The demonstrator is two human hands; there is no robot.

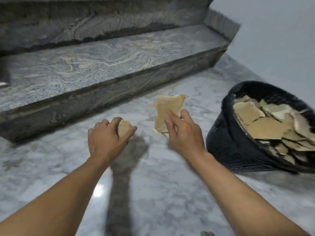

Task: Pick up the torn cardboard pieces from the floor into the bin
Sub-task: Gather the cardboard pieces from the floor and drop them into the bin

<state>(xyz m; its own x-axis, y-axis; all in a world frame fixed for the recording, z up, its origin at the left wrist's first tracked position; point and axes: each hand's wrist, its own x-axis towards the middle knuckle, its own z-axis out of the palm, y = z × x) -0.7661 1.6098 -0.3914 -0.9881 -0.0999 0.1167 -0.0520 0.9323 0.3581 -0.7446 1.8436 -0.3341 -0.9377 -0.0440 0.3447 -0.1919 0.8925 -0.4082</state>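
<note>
Left: grey swirled stone step (85,103), front edge beyond the hands. Then the left hand (105,138) curled round a small torn tan cardboard scrap (124,128); the right hand (184,132) pinching a larger ragged tan cardboard piece (167,109), both above open white marble floor (162,193). Right: black mesh bin (226,142), heaped with cardboard pieces (265,125), near the right hand.

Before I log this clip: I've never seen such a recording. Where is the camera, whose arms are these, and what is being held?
There is no machine here. The single picture comes from a camera worn on a person's head, looking down at their own bare arms. The left hand grips a small piece of torn cardboard, and the right hand pinches a large piece. Below is a grey marble floor. On the right sits a black mesh bin, which holds many cardboard scraps. Stone steps run behind.
</note>
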